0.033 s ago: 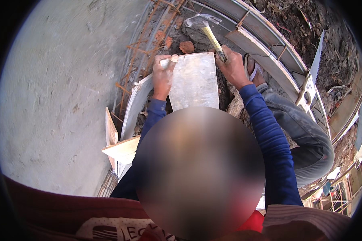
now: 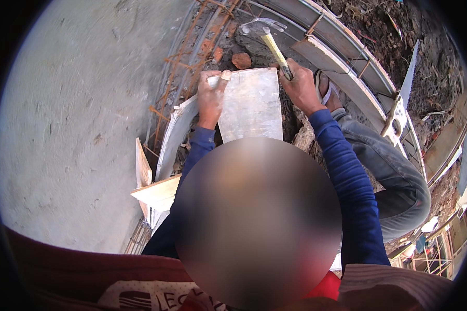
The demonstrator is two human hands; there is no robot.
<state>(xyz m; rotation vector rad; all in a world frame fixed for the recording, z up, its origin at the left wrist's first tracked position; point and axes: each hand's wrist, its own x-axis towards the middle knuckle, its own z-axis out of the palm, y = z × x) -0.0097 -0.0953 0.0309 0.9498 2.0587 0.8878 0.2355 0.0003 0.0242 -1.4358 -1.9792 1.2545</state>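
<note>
A pale, whitish wooden board point(image 2: 250, 103) lies in front of me, its near end hidden by a blurred round patch. My left hand point(image 2: 210, 100) is closed on the board's far left corner, thumb on top and fingers under the edge. At the far right corner, my right hand point(image 2: 300, 88) wraps round the end of a claw hammer's point(image 2: 276, 52) yellow and black handle. The hammer's metal head points away from me, over the dark ground beyond the board. Whether the right fingers also grip the board cannot be made out.
A grey cement surface point(image 2: 83, 114) fills the left side, bordered by rusty rebar point(image 2: 184, 62). Curved formwork boards point(image 2: 342, 67) run along the right, with a handsaw point(image 2: 399, 109) resting against them. Cut wood pieces point(image 2: 158, 192) stand near my left arm. A brick chunk point(image 2: 241, 60) lies beyond the board.
</note>
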